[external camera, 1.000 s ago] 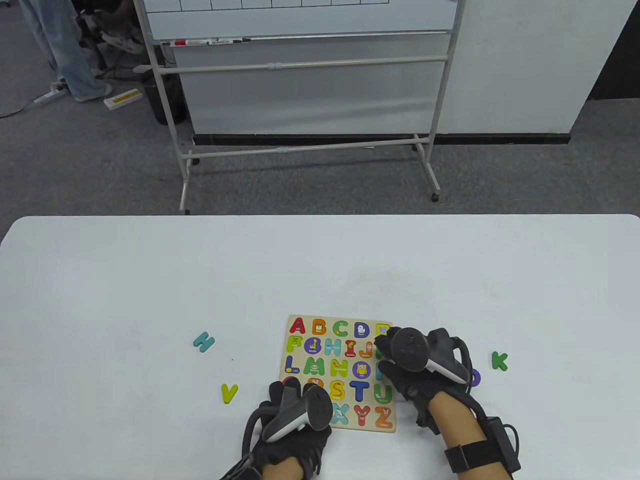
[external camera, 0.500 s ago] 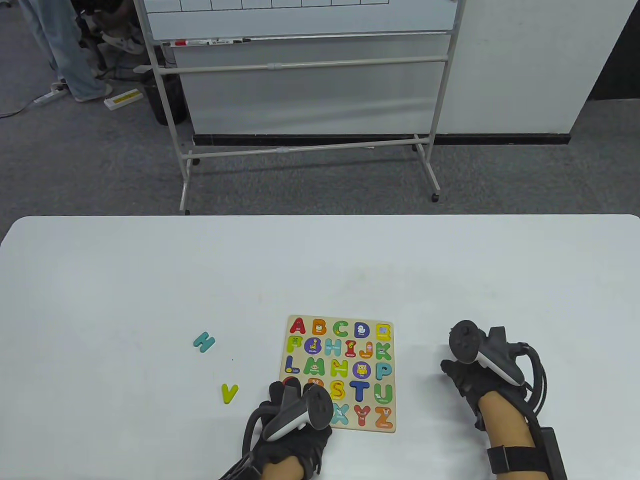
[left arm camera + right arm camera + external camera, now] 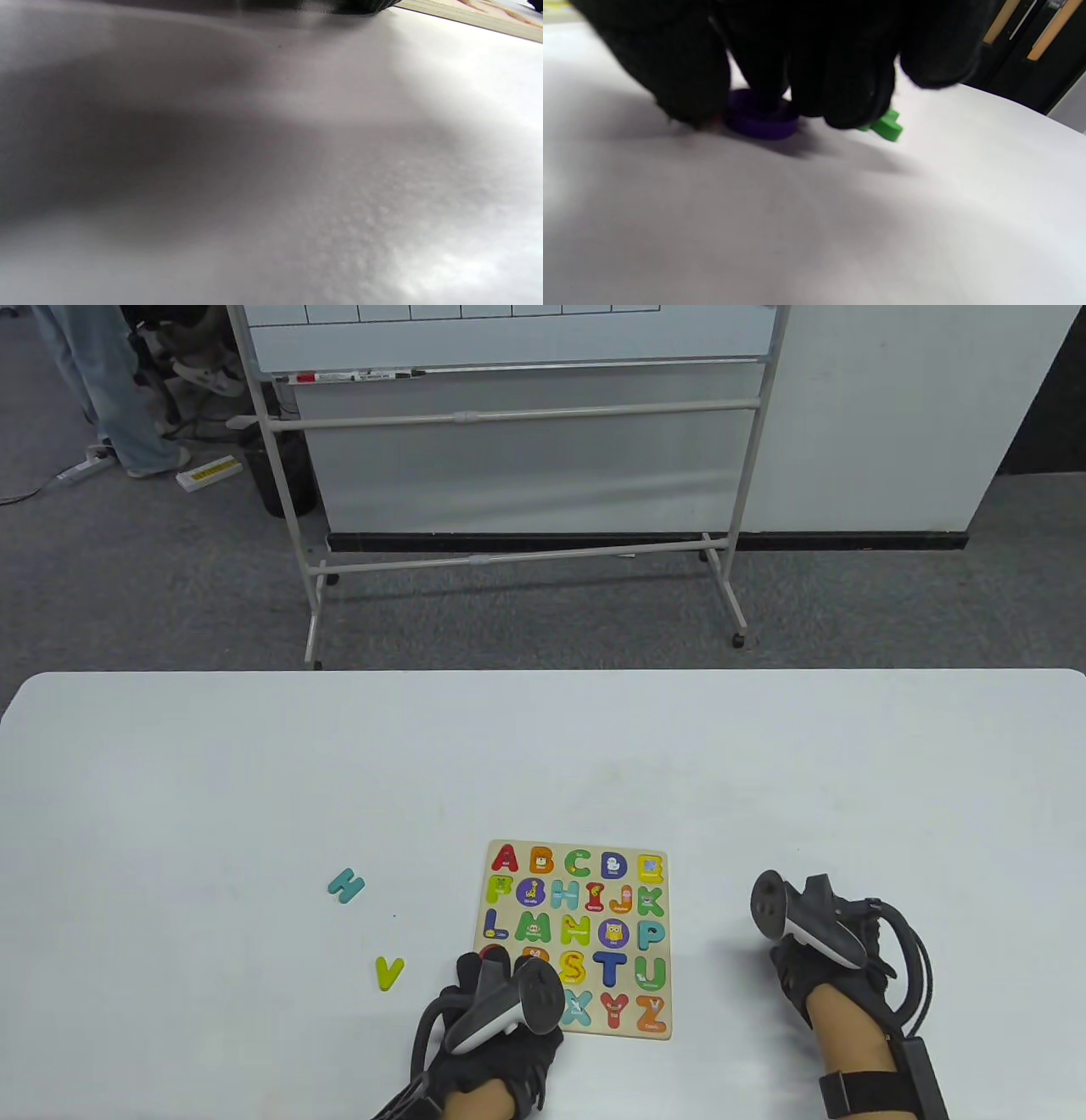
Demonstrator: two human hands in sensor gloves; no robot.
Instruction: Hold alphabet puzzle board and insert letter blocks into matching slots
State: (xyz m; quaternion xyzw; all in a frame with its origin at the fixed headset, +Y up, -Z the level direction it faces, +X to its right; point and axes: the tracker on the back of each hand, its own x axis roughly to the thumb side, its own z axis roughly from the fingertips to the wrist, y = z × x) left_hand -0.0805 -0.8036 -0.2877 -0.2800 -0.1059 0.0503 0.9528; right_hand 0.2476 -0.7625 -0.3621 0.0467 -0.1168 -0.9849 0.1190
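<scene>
Alphabet puzzle board point(image 3: 579, 937): my left hand point(image 3: 496, 1014) presses its near-left corner (finger spread hidden).
Right hand point(image 3: 819, 954): fingers point(image 3: 857, 91) narrowing around purple block point(image 3: 761, 120); I should pinch its edges.

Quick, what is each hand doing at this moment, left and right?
Left hand: rests on the near left corner of the puzzle board, holds no block.
Right hand: fingers on the purple block on the table; a firm grip cannot be told.
</scene>
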